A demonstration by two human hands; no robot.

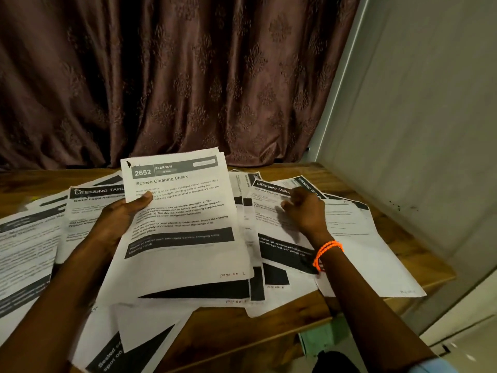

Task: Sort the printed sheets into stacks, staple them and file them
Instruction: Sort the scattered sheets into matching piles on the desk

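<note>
- Printed sheets (177,227): left hand (121,219) is gripping the centre bundle, thumb on top; slippage may be scattering the pages.
- Right hand (304,211), fingers loosely curled, is resting on right-side sheets (282,200) near the desk (419,254) edge; a nudge risks sending them overboard.

Brown damask curtain (166,76); orange bracelet (326,251); black-banded white sheets (183,227).

The left hand (122,214) is gripping a "Screen Cleaning Check" sheet (183,224), thumb on its face; the right hand (305,211) is resting curled on "Dressing Table" sheets (274,203) covering the wooden table (419,254).
</note>
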